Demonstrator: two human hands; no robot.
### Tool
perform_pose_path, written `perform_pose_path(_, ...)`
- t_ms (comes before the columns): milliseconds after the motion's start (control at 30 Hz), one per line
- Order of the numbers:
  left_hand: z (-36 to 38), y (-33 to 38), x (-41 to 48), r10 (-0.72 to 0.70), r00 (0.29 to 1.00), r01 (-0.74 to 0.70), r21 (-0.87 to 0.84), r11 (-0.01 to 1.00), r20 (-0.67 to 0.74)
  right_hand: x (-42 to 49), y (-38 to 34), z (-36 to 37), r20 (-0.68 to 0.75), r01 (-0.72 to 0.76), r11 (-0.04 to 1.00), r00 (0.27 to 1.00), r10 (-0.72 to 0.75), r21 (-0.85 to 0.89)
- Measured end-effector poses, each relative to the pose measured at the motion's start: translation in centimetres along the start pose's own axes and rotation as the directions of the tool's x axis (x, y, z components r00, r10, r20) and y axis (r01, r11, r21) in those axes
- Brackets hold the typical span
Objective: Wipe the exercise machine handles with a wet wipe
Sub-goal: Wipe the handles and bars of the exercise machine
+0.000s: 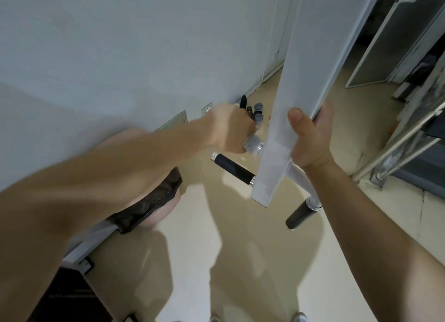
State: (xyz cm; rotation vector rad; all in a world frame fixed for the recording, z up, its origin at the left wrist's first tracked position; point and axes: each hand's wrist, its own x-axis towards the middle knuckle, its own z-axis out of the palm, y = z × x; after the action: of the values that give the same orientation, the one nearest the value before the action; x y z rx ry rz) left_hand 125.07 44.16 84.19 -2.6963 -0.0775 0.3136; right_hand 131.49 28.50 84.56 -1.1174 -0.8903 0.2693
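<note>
On my feed I look down past two bare forearms at a white machine beam (286, 119) that slants from top right to lower centre.

My right hand (310, 138) grips the beam's right edge, with the thumb laid across its front face and the fingers curled behind it.

My left hand (228, 129), blurred, is closed in a fist round the upper handle (260, 146), which sticks out from the beam's left side. Only the handle's chrome collar shows beside the beam. The wipe (251, 144), grey-white and bunched, sits inside that fist, wrapped on the handle between the hand and the collar.

Just below, a lower handle (232, 168) with black grip and chrome ends juts left from the beam, bare and untouched. A third handle (299, 215), also black, points down on the beam's right side.

Underneath lies a pale beige floor (240, 261). A white wall (120, 44) fills the left. Small dark bottles (255, 112) stand on the floor by the wall, behind my left hand. A pink bin (163, 213) with a black liner sits under my left forearm.
</note>
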Motion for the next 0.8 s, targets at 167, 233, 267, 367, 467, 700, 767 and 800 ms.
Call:
perform_pose_path(167, -4.0, -0.6, 2.9, 0.14, 0.665, 0.193, -0.349, 0.917, 0.734, -0.7, -0.3, 0.6, 0.016, -0.004, 0.999, 1.0, 0.003, 0.042)
perform_pose_path(233, -4.4, -0.1, 2.5, 0.157, 0.638, 0.173, -0.339, 0.925, 0.754, -0.9, -0.4, 0.7, 0.022, -0.012, 0.998, 1.0, 0.011, 0.069)
perform_pose_path(267, -3.9, 0.2, 2.0, 0.143, 0.722, 0.126, -0.332, 0.935, 0.677, -0.7, -0.4, 0.7, 0.01, -0.01, 0.998, 1.0, 0.009, 0.065)
perform_pose_path(367, -1.5, 1.5, 0.0, -0.009, 0.999, 0.011, -0.034, 0.999, 0.046, 0.0, -0.1, 0.3, 0.001, 0.009, 0.999, 1.0, -0.009, 0.033)
perform_pose_path(467, 0.2, 2.6, -0.9, -0.081, 0.97, 0.093, 0.041, 0.995, -0.23, 0.4, 0.1, -0.1, 0.017, 0.027, 0.999, 0.999, -0.027, 0.022)
perform_pose_path(700, -3.8, -0.9, 2.1, 0.177, 0.826, 0.038, -0.366, 0.93, 0.535, 0.2, -0.1, 0.3, 0.054, 0.028, 0.999, 0.998, -0.029, 0.018)
perform_pose_path(767, -3.8, -2.8, 2.5, 0.194, 0.721, 0.07, -0.348, 0.935, 0.665, -0.2, -0.2, 0.5, 0.044, 0.004, 1.0, 0.999, -0.005, 0.026)
perform_pose_path(800, -3.6, -3.5, 2.3, 0.182, 0.732, 0.073, -0.341, 0.937, 0.657, -0.3, -0.3, 0.5, 0.032, -0.012, 1.0, 0.999, 0.011, 0.029)
